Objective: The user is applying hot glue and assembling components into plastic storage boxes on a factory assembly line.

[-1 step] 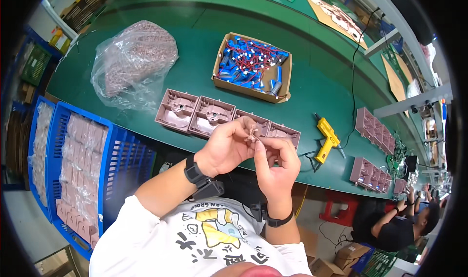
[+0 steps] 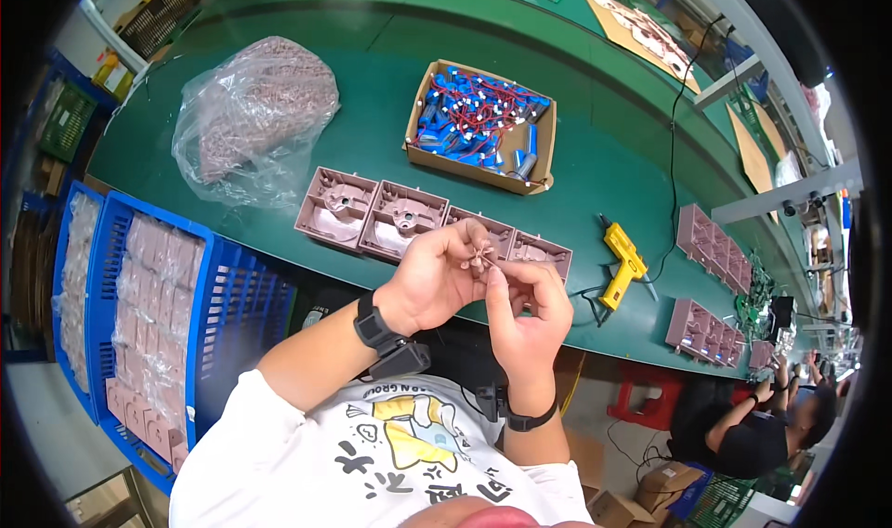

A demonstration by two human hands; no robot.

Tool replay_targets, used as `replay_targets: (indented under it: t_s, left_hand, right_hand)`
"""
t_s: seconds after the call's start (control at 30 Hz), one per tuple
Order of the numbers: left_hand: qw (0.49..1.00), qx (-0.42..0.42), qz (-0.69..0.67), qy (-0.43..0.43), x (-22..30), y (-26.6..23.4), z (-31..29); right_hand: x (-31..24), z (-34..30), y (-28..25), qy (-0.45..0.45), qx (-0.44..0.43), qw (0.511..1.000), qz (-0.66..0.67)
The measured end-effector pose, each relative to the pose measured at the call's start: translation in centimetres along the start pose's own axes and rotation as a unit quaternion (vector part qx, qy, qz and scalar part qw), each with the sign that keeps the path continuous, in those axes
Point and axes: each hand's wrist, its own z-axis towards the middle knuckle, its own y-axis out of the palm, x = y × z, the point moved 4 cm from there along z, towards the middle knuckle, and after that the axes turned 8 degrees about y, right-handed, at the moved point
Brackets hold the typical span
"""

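Nothing has shifted since the earlier frame: both hands keep the same pose over the near edge of the desk, and the part between them sits where it did.

The small pinkish-brown plastic part (image 2: pixel 479 260), a little piece with short prongs, is held up in the air between the two hands, above the row of moulded housings. The left hand (image 2: pixel 435 277) has its grip clamped on the part from the left, thumb and fingertips pinching it. The right hand (image 2: pixel 526 307) meets it from the right and below, fingertips closed on the same part, so the piece lies at the point where the two grips touch.

Just behind the hands, four square pinkish-brown plastic housings (image 2: pixel 400 220) lie side by side along the green desk (image 2: pixel 372 129); the two on the right are partly hidden by the fingers. Farther back stands an open cardboard box of blue components with red wires (image 2: pixel 480 124). To its left lies a clear plastic bag full of pinkish-brown parts (image 2: pixel 253 115). A yellow glue gun (image 2: pixel 624 266) rests on the desk to the right of the hands. Left of the person, a blue plastic crate (image 2: pixel 200 314) holds bagged parts.
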Motion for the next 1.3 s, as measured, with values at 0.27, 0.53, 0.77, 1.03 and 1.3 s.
replay_targets:
  t_s: [0.27,0.53,0.77,1.03,1.3]
  left_hand:
    - [0.999,0.033,0.031,-0.007,-1.9,-0.1,0.3]
    - [0.99,0.009,0.123,-0.064,-2.9,0.5,-0.6]
    - [0.96,-0.019,0.278,0.019,-2.8,0.7,-2.7]
    - [0.951,-0.102,0.271,-0.103,-6.2,-1.5,-3.3]
    - [0.95,-0.062,0.23,-0.203,-7.5,-3.6,-6.2]
  right_hand:
    - [0.7,-1.0,0.0,-0.07,0.009,0.997,-0.037]
    - [3.5,-1.1,-1.3,0.132,0.001,0.949,0.286]
    - [1.6,-1.6,-0.8,0.051,-0.024,0.984,0.171]
    - [6.7,-3.3,-3.7,-0.028,-0.042,0.986,0.158]
    - [7.1,-1.9,-8.0,0.072,0.089,0.982,0.147]
